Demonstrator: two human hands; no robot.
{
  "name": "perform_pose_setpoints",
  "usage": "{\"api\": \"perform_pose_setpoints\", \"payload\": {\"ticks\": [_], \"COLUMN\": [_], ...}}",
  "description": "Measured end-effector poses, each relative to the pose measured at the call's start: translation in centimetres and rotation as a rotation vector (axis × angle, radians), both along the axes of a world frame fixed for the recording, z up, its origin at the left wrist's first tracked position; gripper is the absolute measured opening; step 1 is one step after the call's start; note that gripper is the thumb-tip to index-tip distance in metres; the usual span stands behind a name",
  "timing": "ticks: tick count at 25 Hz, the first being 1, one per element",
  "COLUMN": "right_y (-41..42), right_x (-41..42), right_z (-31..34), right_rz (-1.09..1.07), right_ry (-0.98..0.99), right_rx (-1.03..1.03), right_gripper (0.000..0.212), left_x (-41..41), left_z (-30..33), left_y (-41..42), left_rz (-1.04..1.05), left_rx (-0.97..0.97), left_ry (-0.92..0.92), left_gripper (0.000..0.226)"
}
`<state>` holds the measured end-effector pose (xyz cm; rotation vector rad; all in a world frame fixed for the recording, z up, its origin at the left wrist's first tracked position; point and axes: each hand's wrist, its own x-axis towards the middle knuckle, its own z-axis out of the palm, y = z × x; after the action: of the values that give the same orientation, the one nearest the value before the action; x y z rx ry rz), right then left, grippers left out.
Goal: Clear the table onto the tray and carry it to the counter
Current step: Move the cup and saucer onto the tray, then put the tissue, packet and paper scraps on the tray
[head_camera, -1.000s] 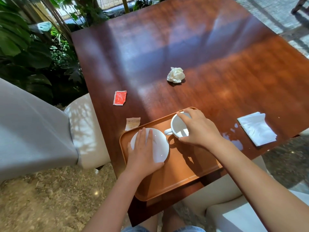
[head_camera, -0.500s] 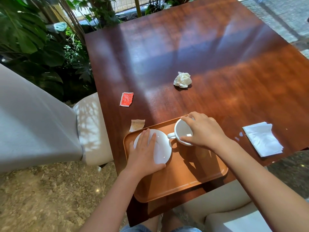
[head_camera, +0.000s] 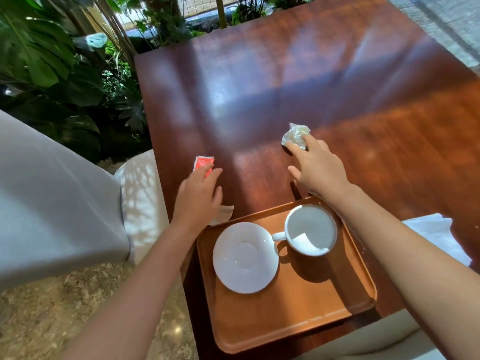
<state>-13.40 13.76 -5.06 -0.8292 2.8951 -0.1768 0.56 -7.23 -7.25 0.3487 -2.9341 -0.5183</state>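
Note:
An orange tray (head_camera: 298, 315) lies at the near edge of the wooden table (head_camera: 285, 74). On it rest a white saucer (head_camera: 245, 257) and a white cup (head_camera: 310, 229), handle toward the saucer. My left hand (head_camera: 198, 197) is spread flat over the table, fingertips on a red packet (head_camera: 204, 162), and it partly hides a beige torn packet (head_camera: 223, 214). My right hand (head_camera: 315, 166) reaches farther out, fingers apart, its fingertips touching a crumpled white napkin (head_camera: 296, 135). Neither hand holds anything.
A flat white napkin (head_camera: 433, 235) lies at the right, partly behind my right forearm. A grey-covered chair (head_camera: 52, 198) and a pale seat cushion (head_camera: 142, 193) stand left of the table. Leafy plants (head_camera: 52, 61) fill the far left.
Both hands have left the crockery on the tray and moved out over the table: the left to the red packet, the right to the crumpled napkin.

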Motion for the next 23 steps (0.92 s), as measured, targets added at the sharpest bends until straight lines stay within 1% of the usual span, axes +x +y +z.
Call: {"api": "perform_pose_setpoints", "payload": {"ticks": [2,4,6,9,12,14,16,18,20,23], "right_y": [-0.9,-1.4,-1.6,-1.7,-1.5,-1.2,-1.1,-1.5,-1.9,-2.0], "right_x": [-2.3,-4.1,-5.3,-5.8,-5.8,-5.8,-6.0,-6.1,-6.2,-6.8], "right_z": [-1.0,-1.9,-2.7,-3.4,-3.6,-3.6,-3.6,-3.9,-4.4,-5.0], "right_rz": [0.001,0.008,0.011,0.009,0.016,0.001,-0.021,-0.027,-0.038,-0.118], "right_ry": [0.035,0.020,-0.032,-0.083,-0.023,0.030,0.045,0.021,0.008,0.001], "right_rx": [0.055,0.112,0.119,0.075,0.000,0.001,-0.021,-0.072,-0.143,-0.250], "right_gripper": [0.053,0.054,0.051,0.044,0.024,0.017,0.017,0.019,0.017,0.018], "left_x": [-2.3,-3.6,-4.0,-3.8,-3.6,-3.8,-4.3,-4.7,-4.9,-4.6], "left_z": [-1.0,-2.2,-3.1,-3.9,-3.8,-3.6,-3.4,-3.3,-3.5,-4.0], "left_y": [-2.6,-4.5,-5.4,-5.7,-5.7,-5.7,-5.8,-5.7,-5.4,-5.1], "left_rz": [0.038,0.044,0.028,0.050,0.046,0.047,0.065,0.077,0.110,0.214], "left_rx": [-0.048,-0.074,-0.066,-0.048,0.000,0.034,0.062,0.101,0.167,0.331], "left_ry": [-0.148,-0.312,-0.386,-0.355,-0.231,-0.208,-0.219,-0.218,-0.188,-0.130], "left_gripper": [0.047,0.051,0.051,0.049,0.045,0.045,0.049,0.051,0.048,0.040]}}
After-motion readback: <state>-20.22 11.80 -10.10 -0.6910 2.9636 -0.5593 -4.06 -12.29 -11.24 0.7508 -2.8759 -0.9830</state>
